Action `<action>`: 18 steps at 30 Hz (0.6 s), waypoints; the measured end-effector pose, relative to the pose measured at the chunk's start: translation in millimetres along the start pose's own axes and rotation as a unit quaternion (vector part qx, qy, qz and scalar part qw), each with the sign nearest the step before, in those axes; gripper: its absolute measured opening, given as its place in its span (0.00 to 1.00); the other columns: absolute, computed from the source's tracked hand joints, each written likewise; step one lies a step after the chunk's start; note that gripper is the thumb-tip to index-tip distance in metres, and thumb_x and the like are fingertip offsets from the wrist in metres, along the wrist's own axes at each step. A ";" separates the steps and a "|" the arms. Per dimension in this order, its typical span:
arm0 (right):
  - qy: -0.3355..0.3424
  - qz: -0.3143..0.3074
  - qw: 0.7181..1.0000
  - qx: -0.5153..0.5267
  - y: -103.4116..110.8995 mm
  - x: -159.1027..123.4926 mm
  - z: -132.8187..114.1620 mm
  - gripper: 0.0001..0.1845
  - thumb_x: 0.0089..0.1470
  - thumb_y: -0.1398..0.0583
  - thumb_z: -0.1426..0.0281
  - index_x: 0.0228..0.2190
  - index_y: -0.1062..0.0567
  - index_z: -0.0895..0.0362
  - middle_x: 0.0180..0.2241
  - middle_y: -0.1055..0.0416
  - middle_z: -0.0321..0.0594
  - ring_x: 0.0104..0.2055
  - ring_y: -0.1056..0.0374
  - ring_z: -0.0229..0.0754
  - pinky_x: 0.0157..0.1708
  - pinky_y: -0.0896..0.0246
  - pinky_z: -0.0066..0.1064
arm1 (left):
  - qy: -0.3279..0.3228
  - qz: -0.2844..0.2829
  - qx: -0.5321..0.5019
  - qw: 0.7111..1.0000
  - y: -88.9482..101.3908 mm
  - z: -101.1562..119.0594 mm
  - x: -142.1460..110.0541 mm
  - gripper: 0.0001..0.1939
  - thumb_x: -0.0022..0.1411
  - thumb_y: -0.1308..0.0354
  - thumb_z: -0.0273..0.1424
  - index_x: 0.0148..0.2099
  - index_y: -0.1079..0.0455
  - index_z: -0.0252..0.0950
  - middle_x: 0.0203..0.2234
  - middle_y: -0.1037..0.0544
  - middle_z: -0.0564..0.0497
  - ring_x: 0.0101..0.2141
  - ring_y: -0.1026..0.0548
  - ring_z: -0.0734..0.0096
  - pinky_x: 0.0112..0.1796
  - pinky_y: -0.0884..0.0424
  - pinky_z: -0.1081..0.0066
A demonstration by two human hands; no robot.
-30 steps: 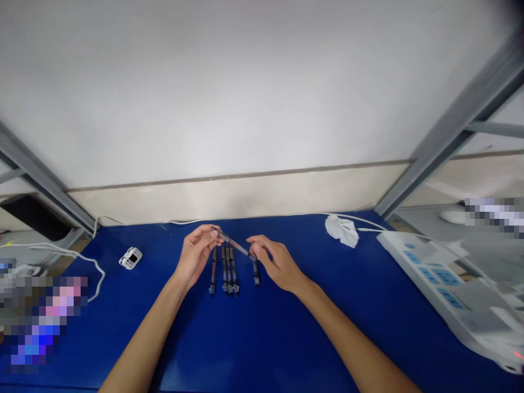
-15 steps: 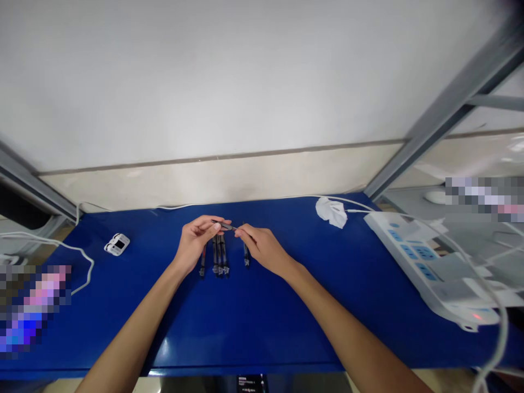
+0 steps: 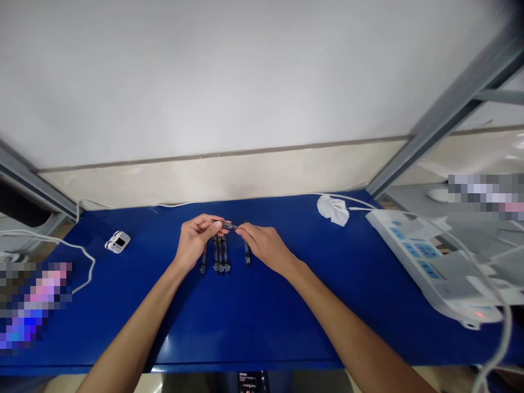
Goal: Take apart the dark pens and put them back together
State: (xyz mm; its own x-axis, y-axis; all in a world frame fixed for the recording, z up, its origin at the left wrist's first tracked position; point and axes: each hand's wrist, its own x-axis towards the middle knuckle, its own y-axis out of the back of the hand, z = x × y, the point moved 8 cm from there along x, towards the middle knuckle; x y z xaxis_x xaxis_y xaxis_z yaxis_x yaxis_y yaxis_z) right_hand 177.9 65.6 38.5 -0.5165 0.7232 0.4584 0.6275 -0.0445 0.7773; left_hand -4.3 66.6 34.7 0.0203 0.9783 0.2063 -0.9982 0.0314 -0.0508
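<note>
Both my hands meet over a blue table [image 3: 254,322]. My left hand [image 3: 197,240] pinches one end of a thin dark pen [image 3: 228,224] held level above the table. My right hand [image 3: 262,244] pinches the pen's other end with closed fingers. Beneath the hands lie several dark pens [image 3: 219,255] side by side, pointing toward me. One more pen [image 3: 246,255] lies apart to their right, partly under my right hand.
A small white device [image 3: 117,241] sits at the left, near a white cable [image 3: 77,254]. A crumpled white mask [image 3: 333,209] lies at the back right. A white power strip [image 3: 429,262] with blue sockets stretches along the right edge. Grey frame posts stand at both sides.
My hands have drawn closer together along the held pen, which went from slanted to level. The camera tipped down a little, so the table's front edge shows.
</note>
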 end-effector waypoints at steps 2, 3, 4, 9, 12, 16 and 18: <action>0.003 0.003 1.000 -0.022 -0.8 -0.4 0.5 0.25 0.77 0.55 0.55 0.37 0.27 0.55 0.31 0.24 0.40 0.28 0.31 0.39 0.29 0.51 0.32 | -0.002 -0.001 -0.003 1.000 -0.6 -0.5 0.1 0.17 0.63 0.30 0.43 0.45 0.19 0.35 0.40 0.13 0.42 0.37 0.15 0.59 0.41 0.20 0.62; 0.004 0.005 0.999 -0.034 -1.5 -0.6 1.0 0.25 0.77 0.55 0.55 0.37 0.27 0.55 0.31 0.24 0.40 0.28 0.31 0.40 0.29 0.52 0.32 | -0.001 -0.001 -0.005 1.000 -0.6 -1.0 0.1 0.17 0.63 0.30 0.43 0.45 0.19 0.35 0.40 0.13 0.42 0.36 0.15 0.60 0.41 0.20 0.62; 0.005 0.006 0.999 -0.046 -2.2 -0.8 1.4 0.25 0.78 0.55 0.55 0.37 0.27 0.55 0.31 0.23 0.40 0.28 0.31 0.40 0.29 0.53 0.33 | 0.000 0.000 -0.006 1.000 -0.5 -1.5 0.1 0.17 0.63 0.30 0.44 0.45 0.20 0.35 0.39 0.13 0.42 0.36 0.16 0.61 0.41 0.21 0.63; 0.015 0.008 0.996 -0.088 -8.3 -1.5 1.3 0.26 0.78 0.55 0.56 0.38 0.26 0.56 0.31 0.22 0.41 0.28 0.29 0.40 0.28 0.55 0.33 | 0.007 0.009 -0.002 1.000 -1.7 -4.9 -1.1 0.18 0.64 0.31 0.46 0.45 0.22 0.36 0.32 0.15 0.46 0.33 0.18 0.64 0.40 0.24 0.65; 0.020 0.010 0.994 -0.108 -11.9 -1.4 0.4 0.25 0.78 0.54 0.57 0.40 0.25 0.57 0.33 0.21 0.43 0.30 0.27 0.42 0.28 0.54 0.34 | 0.001 0.020 0.000 1.000 -5.2 -7.5 -2.6 0.17 0.66 0.33 0.46 0.43 0.25 0.37 0.30 0.17 0.48 0.32 0.20 0.66 0.39 0.25 0.67; 0.020 0.012 0.994 -0.111 -11.5 -0.8 0.0 0.24 0.78 0.53 0.57 0.41 0.24 0.57 0.34 0.19 0.44 0.31 0.25 0.43 0.28 0.53 0.34 | -0.004 0.048 -0.020 0.999 -8.5 -12.1 -4.6 0.17 0.69 0.36 0.47 0.40 0.30 0.38 0.24 0.22 0.54 0.29 0.22 0.69 0.39 0.26 0.67; 0.016 0.013 0.995 -0.096 -8.5 -0.7 0.6 0.23 0.78 0.52 0.57 0.41 0.24 0.56 0.35 0.19 0.44 0.32 0.25 0.42 0.29 0.51 0.33 | -0.009 0.045 -0.011 0.999 -10.3 -10.3 -4.9 0.18 0.69 0.37 0.48 0.39 0.32 0.39 0.23 0.24 0.55 0.29 0.22 0.69 0.39 0.26 0.67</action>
State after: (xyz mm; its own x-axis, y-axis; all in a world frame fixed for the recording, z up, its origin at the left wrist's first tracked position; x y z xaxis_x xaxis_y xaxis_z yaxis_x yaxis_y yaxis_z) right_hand 173.3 65.8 31.4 -0.5213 0.6982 0.4907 0.5194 -0.1967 0.8316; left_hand 6.5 63.6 24.2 -0.0703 0.9736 0.2171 -0.9944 -0.0513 -0.0920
